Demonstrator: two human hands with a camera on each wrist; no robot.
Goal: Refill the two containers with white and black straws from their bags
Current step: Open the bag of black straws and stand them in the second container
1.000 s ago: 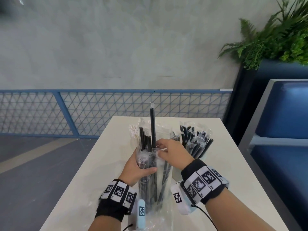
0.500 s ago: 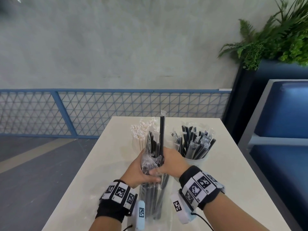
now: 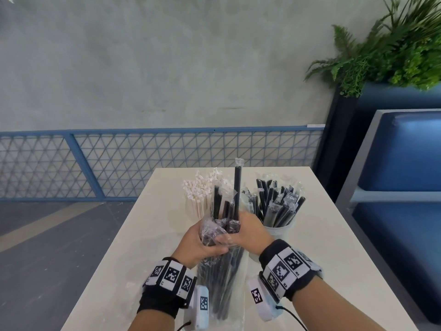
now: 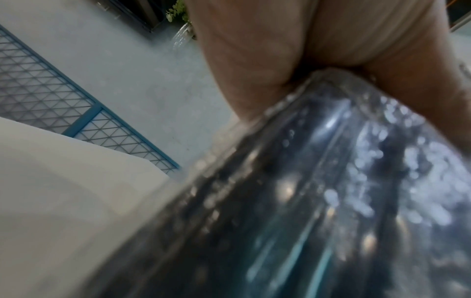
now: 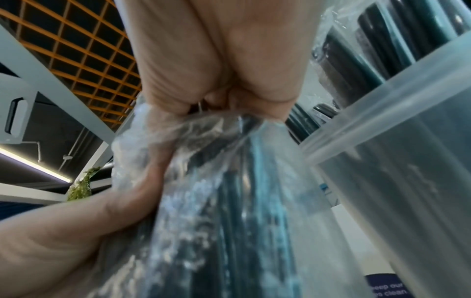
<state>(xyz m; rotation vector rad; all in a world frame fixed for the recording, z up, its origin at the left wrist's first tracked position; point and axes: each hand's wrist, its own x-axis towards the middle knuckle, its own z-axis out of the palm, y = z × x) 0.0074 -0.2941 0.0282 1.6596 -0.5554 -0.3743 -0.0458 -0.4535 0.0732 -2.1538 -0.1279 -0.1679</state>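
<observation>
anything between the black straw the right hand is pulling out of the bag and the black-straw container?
Nothing visible. The right hand pinches the raised black straw above the bag, which the left hand grips. The container stands just right of that grip, its top open, though already crowded with wrapped straws.

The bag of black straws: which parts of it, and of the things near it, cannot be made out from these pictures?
- Bag of black straws: head view, its neck is covered by the left hand and right hand.
- Left wrist view: the bag is too blurred to count straws.
- White straws: head view, their container is behind the bag.
- Container of black straws: right wrist view, its base is cut off by the edge.
</observation>
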